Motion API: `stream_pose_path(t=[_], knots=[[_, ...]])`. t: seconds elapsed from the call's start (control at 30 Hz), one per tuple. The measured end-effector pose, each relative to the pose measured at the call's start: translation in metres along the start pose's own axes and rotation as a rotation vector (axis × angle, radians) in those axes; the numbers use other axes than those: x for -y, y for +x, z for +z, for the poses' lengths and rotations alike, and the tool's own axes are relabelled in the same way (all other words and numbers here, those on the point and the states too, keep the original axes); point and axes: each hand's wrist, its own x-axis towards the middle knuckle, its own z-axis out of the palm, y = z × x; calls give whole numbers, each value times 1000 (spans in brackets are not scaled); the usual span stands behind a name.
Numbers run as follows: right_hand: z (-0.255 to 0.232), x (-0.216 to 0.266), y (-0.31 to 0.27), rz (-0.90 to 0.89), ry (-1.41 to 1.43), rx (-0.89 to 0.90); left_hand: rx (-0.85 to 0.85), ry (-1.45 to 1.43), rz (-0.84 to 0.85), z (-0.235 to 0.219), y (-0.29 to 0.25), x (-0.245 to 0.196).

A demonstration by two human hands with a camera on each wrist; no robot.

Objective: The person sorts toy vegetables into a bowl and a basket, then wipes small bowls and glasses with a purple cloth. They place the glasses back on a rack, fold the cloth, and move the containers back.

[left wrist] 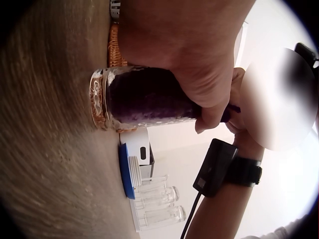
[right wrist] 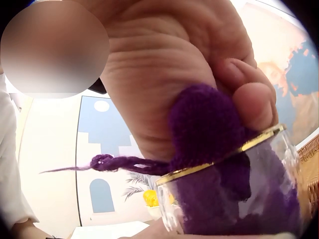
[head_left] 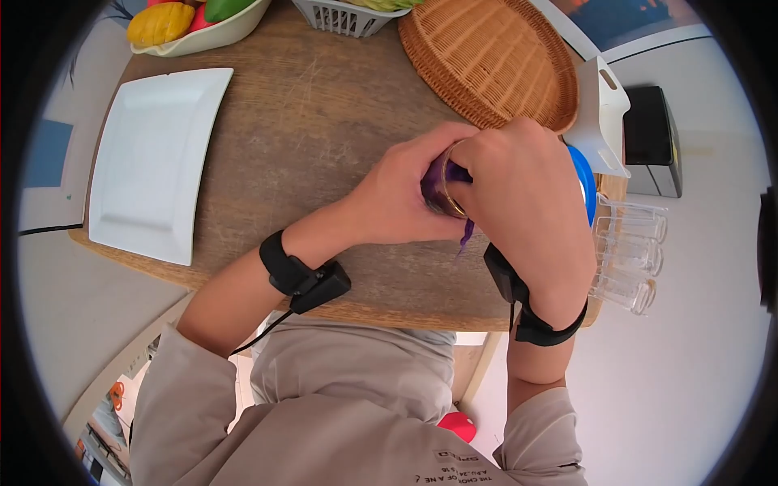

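Observation:
A clear glass (head_left: pixel 442 182) with a gold rim is gripped by my left hand (head_left: pixel 393 194), its fingers wrapped around the side. In the left wrist view, the patterned glass base (left wrist: pixel 98 97) is close over the table. Fuzzy purple cloth (right wrist: pixel 207 122) fills the glass and bulges above the rim in the right wrist view. A twisted purple cord (right wrist: pixel 129 163) trails out over the rim. My right hand (head_left: pixel 527 194) is at the mouth of the glass, with curled fingers holding the cloth there. Part of its fingertips is hidden inside or behind the cloth.
A white rectangular plate (head_left: pixel 154 166) lies at the left of the wooden table. Behind are a bowl of fruit (head_left: pixel 211 32), a grey basket (head_left: pixel 348 18) and a round wicker tray (head_left: pixel 490 61). Right of the hands are a white bin (head_left: pixel 600 121), a blue plate (head_left: pixel 585 182) and several upturned glasses (head_left: pixel 632 251).

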Motion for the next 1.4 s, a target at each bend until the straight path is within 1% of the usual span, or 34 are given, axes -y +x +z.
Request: stream_pose_path(t=[0.07,0.17,0.27,0.37,0.47,0.57,0.67,0.77,0.87,0.97,1.07,1.17,1.27,1.37,1.4], knots=[[-1,0,-2,8,75,3,-1,19,16,0,0,2],[-11,-3,-7,115,215,191,-6,-65,-8,2,0,2],[-27,-6,-19,32,505,115,64,-91,-95,-2,-2,-3],[-27,-15,-23,-29,602,116,71,-59,-27,-2,0,-3],[-23,-29,-21,-56,643,161,-14,-89,41,3,1,-1],[-19,-38,-18,36,767,215,-12,-101,26,4,1,-1],[-22,-22,-18,21,622,107,-1,-158,-22,2,0,-1],[-26,-8,-22,43,528,63,45,-98,-18,0,0,-3],[-23,-7,-20,-14,459,2,45,-45,-10,0,0,-7],[-15,-5,-14,26,426,-12,55,-102,-67,-2,0,-6],[-11,-7,-8,133,433,-2,-47,-71,47,3,1,-2],[-4,1,-12,80,304,-90,-41,-43,42,4,1,0],[-2,18,-16,125,47,-120,-19,-28,52,3,0,2],[4,10,-22,85,164,-160,9,-47,4,2,0,1],[4,8,-23,58,192,-203,-2,-55,23,3,0,1]])
